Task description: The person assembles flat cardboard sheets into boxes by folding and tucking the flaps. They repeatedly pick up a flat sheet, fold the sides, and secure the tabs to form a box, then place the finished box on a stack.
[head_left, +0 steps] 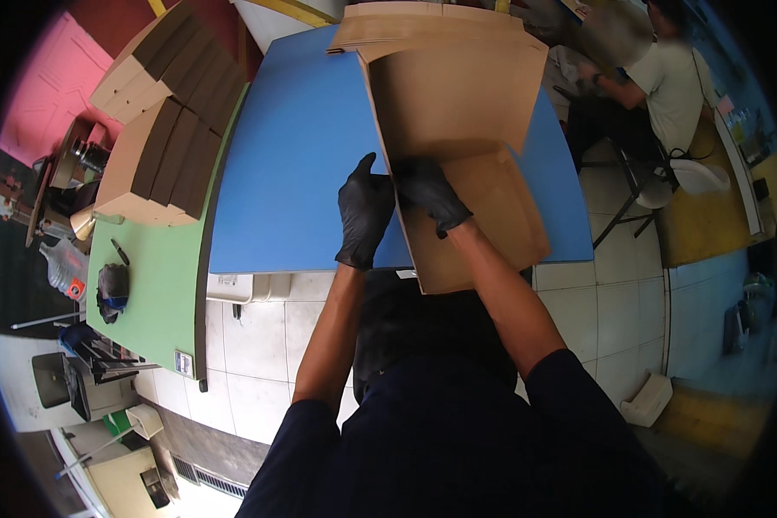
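"While both hands were at its edge, where did the open brown cardboard box (pixel 496 194) lie?"

"Mostly right of the black-gloved left hand (pixel 366 211), on the blue rectangular desk (pixel 293 155). Its upright left wall stood between that hand and the black-gloved right hand (pixel 433 194)."

"So which was nearer?"

"Neither, really. The left was just outside that wall, the right just inside the box, so the relation that mattered was one on each face."

"And the long axis?"

"Counting its raised back panel, it ran away from the hands, toward some flat brown cardboard sheets (pixel 427 22) beyond. The near end jutted past the desk's front edge, closer to the body than the fingers."

"Were they gripping?"

"The left thumb was raised, its fingers bent by the wall; the right fingertips were lost in shadow. I could not tell whether either gripped it."
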The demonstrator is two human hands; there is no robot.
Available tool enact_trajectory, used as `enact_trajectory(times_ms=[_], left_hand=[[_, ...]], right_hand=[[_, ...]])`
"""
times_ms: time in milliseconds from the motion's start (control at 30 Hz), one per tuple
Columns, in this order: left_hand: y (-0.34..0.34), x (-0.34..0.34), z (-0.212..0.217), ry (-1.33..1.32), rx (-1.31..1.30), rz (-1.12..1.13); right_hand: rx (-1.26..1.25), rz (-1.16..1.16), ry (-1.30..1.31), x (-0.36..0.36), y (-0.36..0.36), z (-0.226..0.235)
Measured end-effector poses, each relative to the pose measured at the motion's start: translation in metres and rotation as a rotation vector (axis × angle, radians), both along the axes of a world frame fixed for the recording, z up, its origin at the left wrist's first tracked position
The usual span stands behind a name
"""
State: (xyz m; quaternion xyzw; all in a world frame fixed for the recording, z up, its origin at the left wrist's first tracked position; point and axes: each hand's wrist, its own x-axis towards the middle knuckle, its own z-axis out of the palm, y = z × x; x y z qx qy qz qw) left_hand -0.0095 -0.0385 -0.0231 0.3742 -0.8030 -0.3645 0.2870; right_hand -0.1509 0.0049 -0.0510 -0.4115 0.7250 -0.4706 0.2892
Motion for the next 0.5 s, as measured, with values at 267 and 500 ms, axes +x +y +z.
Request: enact_trajectory(times_ms=[267, 500], left_hand=[[-0.001, 0.022, 0.038, 0.067, 0.247, -0.043], [-0.023, 0.008, 0.052, 0.137, 0.112, -0.263]], right_hand=[[0.136, 0.005, 0.429, -0.035, 0.102, 0.076], [-0.377, -0.398, 0.733, -0.133, 0.115, 0.057]])
